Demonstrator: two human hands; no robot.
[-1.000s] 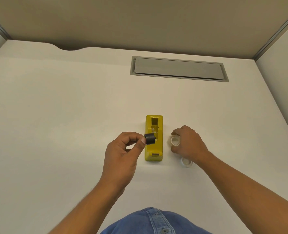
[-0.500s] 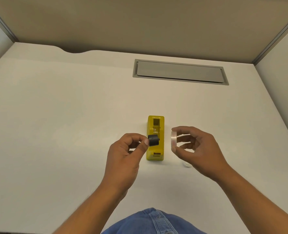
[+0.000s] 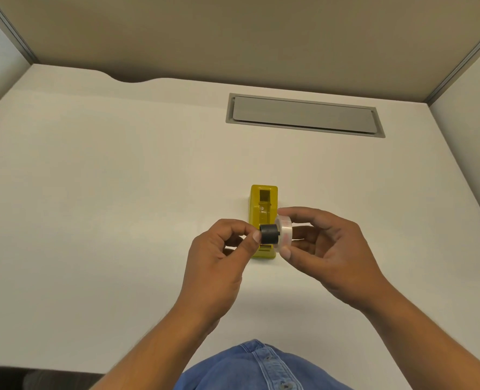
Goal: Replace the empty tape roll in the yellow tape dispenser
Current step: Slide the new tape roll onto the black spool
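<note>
Holding: you have the black hub (image 3: 353, 233) pinched in your left hand (image 3: 216, 266) and the new tape roll (image 3: 285, 231) in your right hand (image 3: 328, 254), both raised just above the yellow tape dispenser (image 3: 263, 218).
Left fingers: thumb and forefinger are clenched on the hub's left end, its free end pointing at the roll.
Right fingers: thumb below and forefinger above clamp the clear roll by its rim, its open centre facing the hub.
Contact: hub and roll look touching or nearly so; you cannot tell whether the hub has entered the core.
Dispenser: it sits on the counter (image 3: 120, 220) with its cradle open and bare, directly under your hands.
Step judged: you are mating hub to roll, so the roll is not yet seated.
Risk, tilt: if you push with the hub off-axis, it may jam at the core's edge.
Risk, grip: squeezing the rim may warp the roll or smear its tape.
Risk, direction: threading the roll backwards would probably feed the tape sticky side up.
Risk, drop: a slip could drop either part onto the dispenser.
</note>
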